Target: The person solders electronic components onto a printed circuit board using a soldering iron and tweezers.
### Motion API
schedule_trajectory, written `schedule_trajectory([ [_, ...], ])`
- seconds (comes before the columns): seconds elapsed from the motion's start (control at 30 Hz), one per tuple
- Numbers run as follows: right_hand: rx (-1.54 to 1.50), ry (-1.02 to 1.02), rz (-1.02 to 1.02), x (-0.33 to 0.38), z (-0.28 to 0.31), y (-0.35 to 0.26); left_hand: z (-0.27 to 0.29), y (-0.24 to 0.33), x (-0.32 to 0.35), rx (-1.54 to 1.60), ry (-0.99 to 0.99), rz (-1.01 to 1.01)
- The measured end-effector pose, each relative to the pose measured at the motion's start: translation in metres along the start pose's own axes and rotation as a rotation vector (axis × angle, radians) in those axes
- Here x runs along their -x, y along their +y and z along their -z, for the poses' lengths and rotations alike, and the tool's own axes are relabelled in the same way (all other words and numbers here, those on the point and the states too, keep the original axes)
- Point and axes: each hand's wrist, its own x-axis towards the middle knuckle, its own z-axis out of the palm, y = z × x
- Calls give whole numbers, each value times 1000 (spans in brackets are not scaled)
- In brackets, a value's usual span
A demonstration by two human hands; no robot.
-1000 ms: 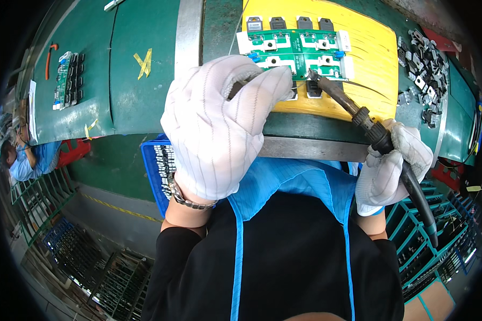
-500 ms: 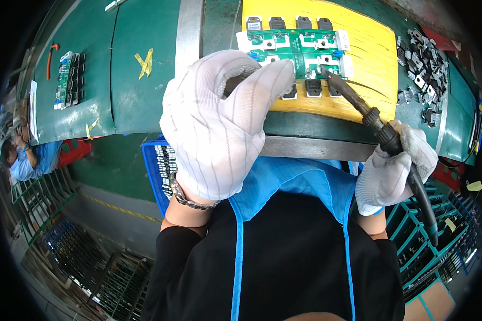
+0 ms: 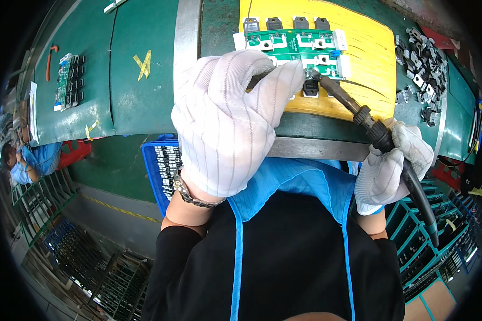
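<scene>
My gloved right hand (image 3: 393, 168) is closed round the handle of a soldering iron (image 3: 362, 114). The iron's tip meets the near edge of a green circuit board (image 3: 292, 41), just above a black transistor (image 3: 310, 89). Pinched close to that tip, the thumb and forefinger of my gloved left hand (image 3: 225, 125) cover the board's near left part. A thin solder wire (image 3: 248, 21) runs down into this hand; its end between the fingertips is hidden. More black transistors (image 3: 300, 23) line the board's far edge. Beneath everything lies a yellow pad (image 3: 369, 53).
Loose black and metal parts (image 3: 423, 69) are heaped to the right. Another assembled board (image 3: 68, 83) lies on the green table (image 3: 139, 101) at left, near an orange hooked piece (image 3: 49, 61). A blue bin (image 3: 151, 168) stands below the table edge. Another person (image 3: 29, 160) sits far left.
My left hand has shifted right, along with the wire. The iron's tip has moved left and nearer, from the board's right part to its near edge. The board has slid slightly left.
</scene>
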Motion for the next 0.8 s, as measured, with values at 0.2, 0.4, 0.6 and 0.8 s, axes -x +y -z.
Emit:
schedule_trajectory([
  [0.2,-105,86,14,4,1,7,1,-4,1,65,17,26],
  [0.4,-26,15,36,1,2,2,-4,0,1,11,18,0],
  [0.6,41,-12,103,-4,0,2,-1,2,2,-20,-4,-55],
  [0.8,85,-33,122,-5,3,3,2,10,17,81,-136,-159],
])
